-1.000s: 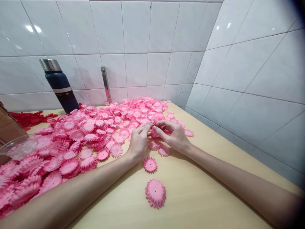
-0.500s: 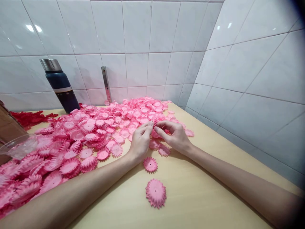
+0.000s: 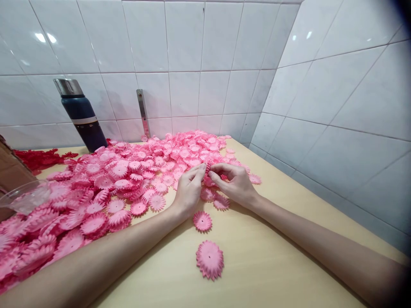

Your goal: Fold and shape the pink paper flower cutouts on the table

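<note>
My left hand (image 3: 190,188) and my right hand (image 3: 236,182) meet at the right part of a big heap of pink petal discs (image 3: 150,164). Between their fingertips is a small pink petal disc (image 3: 208,167), seen edge-on and partly hidden; both hands pinch it. Just below the hands, two discs lie at the heap's edge. Nearer to me, a small pink disc (image 3: 202,221) lies flat on the table, with a larger pink disc (image 3: 209,259) in front of it, a dark hole at its centre.
A dark blue bottle (image 3: 84,119) with a steel cap stands behind the heap at left. Red pieces (image 3: 40,159), a cardboard box (image 3: 13,171) and a clear plastic container (image 3: 32,197) are at far left. Tiled walls rise behind the table (image 3: 263,256) and to its right.
The fingertips have shifted very slightly, and the disc between them shows a little more. Nothing else has visibly moved.
</note>
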Motion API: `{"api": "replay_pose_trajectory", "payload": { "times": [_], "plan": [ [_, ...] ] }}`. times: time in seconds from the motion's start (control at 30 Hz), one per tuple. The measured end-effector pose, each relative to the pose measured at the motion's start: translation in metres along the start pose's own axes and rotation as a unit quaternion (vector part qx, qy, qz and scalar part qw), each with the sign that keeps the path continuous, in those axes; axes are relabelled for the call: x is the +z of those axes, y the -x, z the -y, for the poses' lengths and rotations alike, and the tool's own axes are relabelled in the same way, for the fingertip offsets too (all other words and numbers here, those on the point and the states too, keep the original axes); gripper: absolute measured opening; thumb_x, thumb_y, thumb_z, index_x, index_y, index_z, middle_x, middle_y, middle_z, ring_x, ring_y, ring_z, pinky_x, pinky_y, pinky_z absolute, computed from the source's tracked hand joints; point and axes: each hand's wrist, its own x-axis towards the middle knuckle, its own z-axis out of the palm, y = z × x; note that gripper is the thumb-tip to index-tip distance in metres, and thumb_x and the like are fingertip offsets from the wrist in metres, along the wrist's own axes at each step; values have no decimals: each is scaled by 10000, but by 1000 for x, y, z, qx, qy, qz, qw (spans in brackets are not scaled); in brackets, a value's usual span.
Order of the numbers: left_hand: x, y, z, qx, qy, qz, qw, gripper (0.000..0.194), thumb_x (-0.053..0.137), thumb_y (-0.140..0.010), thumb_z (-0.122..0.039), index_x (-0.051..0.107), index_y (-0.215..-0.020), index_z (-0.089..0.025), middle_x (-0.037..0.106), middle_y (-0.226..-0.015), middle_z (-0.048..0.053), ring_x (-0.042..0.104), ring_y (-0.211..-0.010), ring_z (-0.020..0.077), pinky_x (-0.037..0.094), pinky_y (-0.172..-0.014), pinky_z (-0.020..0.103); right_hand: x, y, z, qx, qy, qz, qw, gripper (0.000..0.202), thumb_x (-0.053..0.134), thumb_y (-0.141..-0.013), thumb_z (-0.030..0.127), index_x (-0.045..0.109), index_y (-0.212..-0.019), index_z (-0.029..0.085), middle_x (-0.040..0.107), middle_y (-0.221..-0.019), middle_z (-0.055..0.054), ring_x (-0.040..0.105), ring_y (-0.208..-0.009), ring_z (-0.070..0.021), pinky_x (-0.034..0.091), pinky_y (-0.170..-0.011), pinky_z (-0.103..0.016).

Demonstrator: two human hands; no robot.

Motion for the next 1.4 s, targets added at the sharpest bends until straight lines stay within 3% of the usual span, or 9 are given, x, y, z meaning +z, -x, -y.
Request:
{"api": "replay_pose_trajectory", "payload": {
  "times": [0.27, 0.47, 0.63, 0.73, 1.0, 1.23, 1.4],
  "plan": [
    [-1, 2, -3, 24, -49, 0, 998, 230, 666, -776, -260, 747, -980, -194, 664, -1205, 95, 551, -1208, 242, 417, -1034, 378, -1, 1, 2, 25, -8, -1, 1000, 132, 591, -780, 235, 664, -835, 139, 697, -790, -84, 658, -703, -203, 546, -625, -324],
    [-2, 3, -3, 20, -47, -40, 998, 161, 690, -753, -239, 745, -867, -139, 736, -931, 108, 672, -898, 222, 518, -852, 368, -1, 0, 4, 47, -24, 10, 999, 91, 576, -761, 209, 634, -794, 146, 670, -780, -69, 637, -721, -193, 527, -656, -326],
    [-3, 3, -2, 57, -64, -67, 994, 93, 688, -752, -232, 721, -757, -146, 706, -1032, 111, 650, -979, 219, 491, -899, 355, -2, 0, 3, 71, -60, 39, 995, 69, 573, -766, 206, 612, -785, 152, 649, -771, -50, 615, -688, -168, 512, -620, -303],
    [-2, 4, -3, 67, -68, -67, 993, 65, 662, -768, -198, 693, -762, -140, 708, -970, 101, 652, -925, 196, 491, -869, 333, -3, -1, 5, 88, -90, 42, 991, 61, 589, -759, 215, 605, -764, 157, 631, -736, -33, 592, -649, -149, 495, -585, -281],
    [-1, 4, 2, 12, -47, -73, 996, 145, 622, -806, -286, 628, -802, -142, 651, -824, 49, 595, -721, 139, 478, -660, 258, -2, -4, 11, 132, -124, 37, 983, 55, 613, -717, 203, 574, -697, 170, 576, -614, 6, 533, -544, -118, 445, -475, -233],
    [0, 3, 3, -40, 15, -58, 997, 145, 584, -833, -276, 588, -820, -131, 607, -799, 33, 560, -719, 122, 461, -657, 242, -3, -6, 13, 150, -159, 36, 975, 65, 598, -693, 192, 566, -642, 166, 553, -557, 26, 507, -498, -100, 398, -448, -215],
    [2, 3, 0, -57, 58, -75, 994, 133, 613, -818, -249, 573, -770, -132, 558, -700, -6, 496, -611, 80, 408, -573, 193, -1, -7, 9, 171, -218, 27, 960, 97, 576, -691, 187, 568, -597, 167, 521, -509, 38, 446, -461, -93, 343, -434, -223]
  ]
}}
